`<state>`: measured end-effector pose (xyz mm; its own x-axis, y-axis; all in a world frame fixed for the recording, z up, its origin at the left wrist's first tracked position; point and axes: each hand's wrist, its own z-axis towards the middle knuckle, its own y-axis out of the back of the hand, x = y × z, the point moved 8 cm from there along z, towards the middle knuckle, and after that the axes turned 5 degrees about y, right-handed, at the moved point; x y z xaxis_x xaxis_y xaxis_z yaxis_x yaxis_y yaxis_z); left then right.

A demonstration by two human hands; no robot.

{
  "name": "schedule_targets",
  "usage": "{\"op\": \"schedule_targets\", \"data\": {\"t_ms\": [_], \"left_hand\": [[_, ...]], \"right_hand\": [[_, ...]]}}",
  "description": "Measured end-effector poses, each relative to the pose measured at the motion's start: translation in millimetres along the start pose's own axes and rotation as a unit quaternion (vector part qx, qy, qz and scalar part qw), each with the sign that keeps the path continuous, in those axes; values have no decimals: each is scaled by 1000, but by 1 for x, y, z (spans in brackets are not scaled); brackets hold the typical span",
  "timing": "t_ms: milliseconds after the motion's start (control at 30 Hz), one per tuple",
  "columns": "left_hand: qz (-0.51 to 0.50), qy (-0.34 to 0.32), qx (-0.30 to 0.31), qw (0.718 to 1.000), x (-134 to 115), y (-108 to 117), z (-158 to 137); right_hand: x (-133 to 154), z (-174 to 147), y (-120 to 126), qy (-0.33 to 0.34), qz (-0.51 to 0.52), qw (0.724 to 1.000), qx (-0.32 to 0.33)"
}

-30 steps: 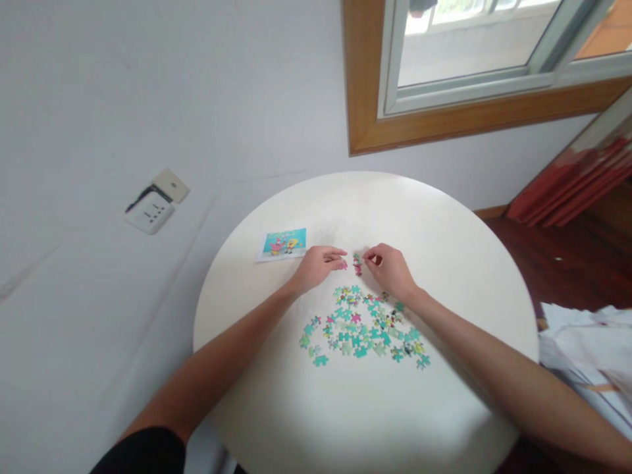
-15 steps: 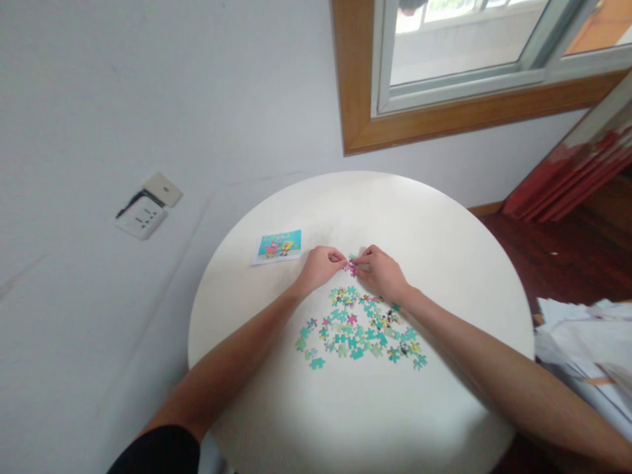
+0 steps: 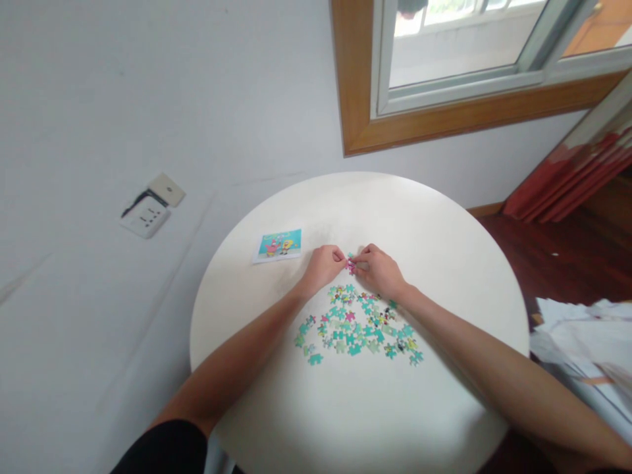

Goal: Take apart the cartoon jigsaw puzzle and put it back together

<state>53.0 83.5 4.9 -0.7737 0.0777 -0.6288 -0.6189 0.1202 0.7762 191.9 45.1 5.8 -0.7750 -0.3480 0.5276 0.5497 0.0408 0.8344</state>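
Both hands meet over a small cluster of pink and teal jigsaw pieces (image 3: 351,264) on the round white table. My left hand (image 3: 324,264) pinches at the cluster's left edge, thumb and forefinger together on a pink puzzle piece. From the other side, my right hand (image 3: 379,268) has its fingertips closed on the cluster's right edge. Fingers partly cover these pieces. Nearer to me, many loose jigsaw pieces (image 3: 354,332), mostly teal and pale green with some pink and yellow, lie spread out. Left of my hands is a picture card (image 3: 280,245) with a pink and a yellow cartoon figure.
The round white table (image 3: 434,217) stands close to the wall, below a wood-framed window (image 3: 358,125). A wall socket (image 3: 147,216) is at the left. White papers or bags (image 3: 582,336) are piled at the right, beyond the table's edge.
The view has shifted slightly. Both hands stay at the pink cluster with almost the same grip; any finger movement is very small.
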Motion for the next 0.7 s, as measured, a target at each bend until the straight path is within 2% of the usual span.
{"op": "schedule_targets", "data": {"t_ms": [233, 600, 700], "left_hand": [[-16, -48, -8, 999, 1, -2, -2], [-2, -27, 5, 1000, 5, -3, 7], [-29, -48, -4, 998, 2, 3, 2]], "right_hand": [[0, 1, 1, 2, 7, 1000, -1], [-1, 2, -1, 1, 1, 1000, 1], [-1, 2, 3, -4, 12, 1000, -5]]}}
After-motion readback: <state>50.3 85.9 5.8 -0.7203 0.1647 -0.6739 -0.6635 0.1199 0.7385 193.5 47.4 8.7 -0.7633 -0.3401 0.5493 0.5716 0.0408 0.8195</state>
